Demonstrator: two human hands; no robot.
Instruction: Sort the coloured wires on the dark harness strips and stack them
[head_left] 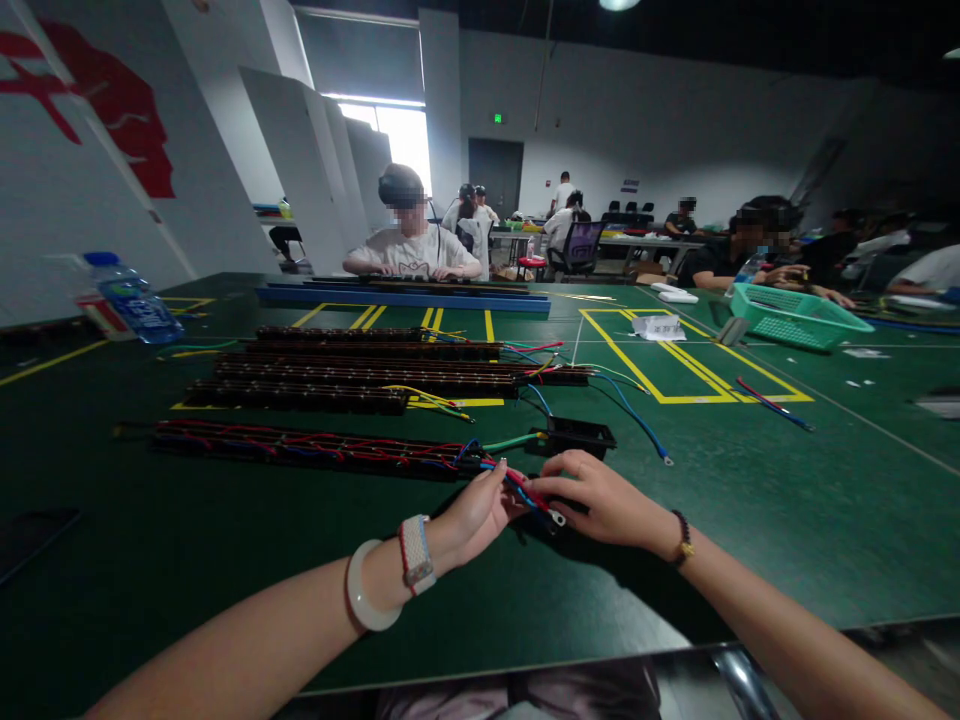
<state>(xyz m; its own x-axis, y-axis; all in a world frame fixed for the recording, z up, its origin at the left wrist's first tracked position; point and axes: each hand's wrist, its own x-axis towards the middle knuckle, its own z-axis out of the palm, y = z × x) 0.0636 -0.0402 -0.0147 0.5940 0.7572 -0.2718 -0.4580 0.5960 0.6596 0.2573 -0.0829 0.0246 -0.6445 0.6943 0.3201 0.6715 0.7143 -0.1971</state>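
Red and blue wires (517, 482) run from the right end of a long black strip (315, 447) laced with red and blue wiring. My left hand (480, 512) is closed round these wires from below. Fingers of my right hand (600, 495) pinch the same bundle near a metal ring terminal (557, 518). Just beyond my hands sits a small black open box (577, 437), with a green wire (517, 441) reaching it from the strip's end. What lies under my right fingers is partly hidden.
Several more black strips (360, 372) with loose coloured leads lie beyond. A blue channel (405, 299) crosses the far side, where a person (412, 240) sits working. A water bottle (135, 300) is at left, a green basket (799, 315) at right. A dark flat object (34, 535) lies at near left.
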